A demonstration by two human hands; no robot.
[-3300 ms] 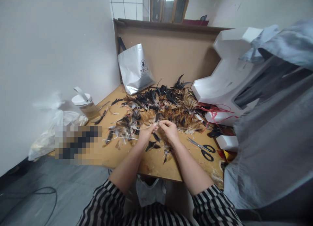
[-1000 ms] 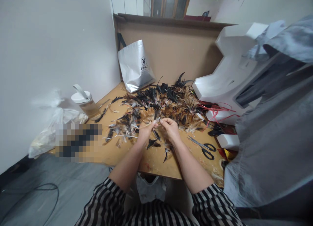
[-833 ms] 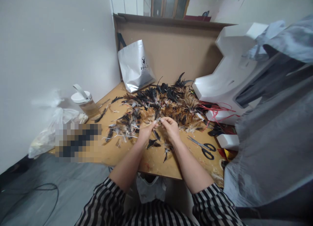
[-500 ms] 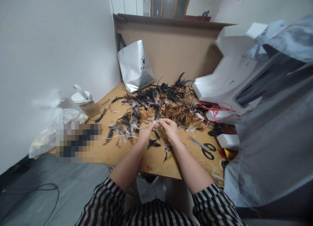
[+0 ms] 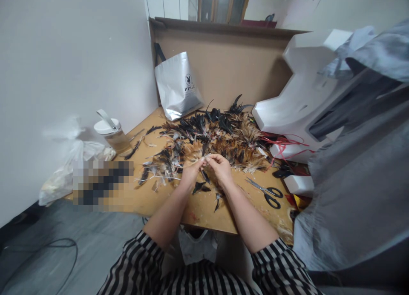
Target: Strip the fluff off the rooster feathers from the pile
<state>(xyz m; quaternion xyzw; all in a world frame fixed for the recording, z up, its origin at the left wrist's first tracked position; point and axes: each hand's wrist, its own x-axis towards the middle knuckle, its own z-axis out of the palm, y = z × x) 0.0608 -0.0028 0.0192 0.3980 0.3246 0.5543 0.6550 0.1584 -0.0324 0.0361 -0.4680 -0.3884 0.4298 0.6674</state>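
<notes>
My left hand (image 5: 191,171) and my right hand (image 5: 221,169) meet fingertip to fingertip over the front of the table, both closed in a pinch. A dark feather (image 5: 205,175) shows between them, its lower part slanting down from my left fingertips. Whatever else lies in the pinch is small and pale, too fine to make out. A thin white string (image 5: 162,177) runs leftward from beside my left hand. Just beyond the hands lie brown feather bunches (image 5: 234,152) and black feather bunches (image 5: 219,119). Loose dark feathers (image 5: 200,187) rest on the wood below.
Black-handled scissors (image 5: 270,194) lie to the right on the table (image 5: 204,216). A lidded cup (image 5: 113,135) and a clear plastic bag (image 5: 67,167) stand left. A silver bag (image 5: 177,88) leans at the back. Red strings (image 5: 284,146) and white foam (image 5: 277,101) border the right.
My right fingers have shifted slightly left, closer against my left fingertips. The pale bit at the fingertips is less visible. The feathers and scissors stay where they were.
</notes>
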